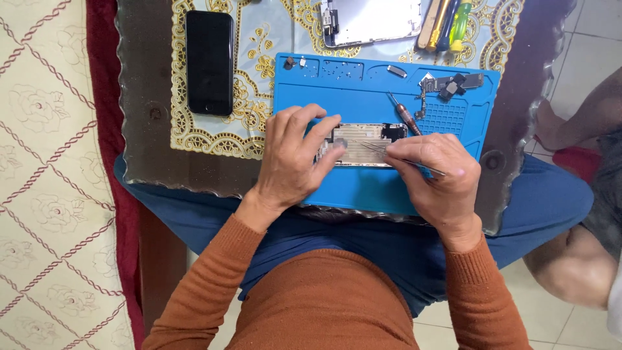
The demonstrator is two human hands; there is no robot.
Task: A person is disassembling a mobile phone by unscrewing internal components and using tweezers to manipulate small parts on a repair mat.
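An opened phone body [363,144] with its insides bared lies on a blue work mat [369,87]. My left hand [295,159] rests on the phone's left end, fingers pressing it down. My right hand [437,175] pinches metal tweezers [379,149], whose tips point left onto the phone's inner frame. A small screwdriver [405,115] with a reddish handle lies on the mat just beyond the phone. Loose dark circuit parts [453,83] sit at the mat's far right corner.
A black phone [209,61] lies screen-up at the left on a glass table [146,129] over a gold lace cloth. A detached silver phone panel [372,19] and several coloured tool handles [447,23] lie at the back. Another person's leg [573,259] is at the right.
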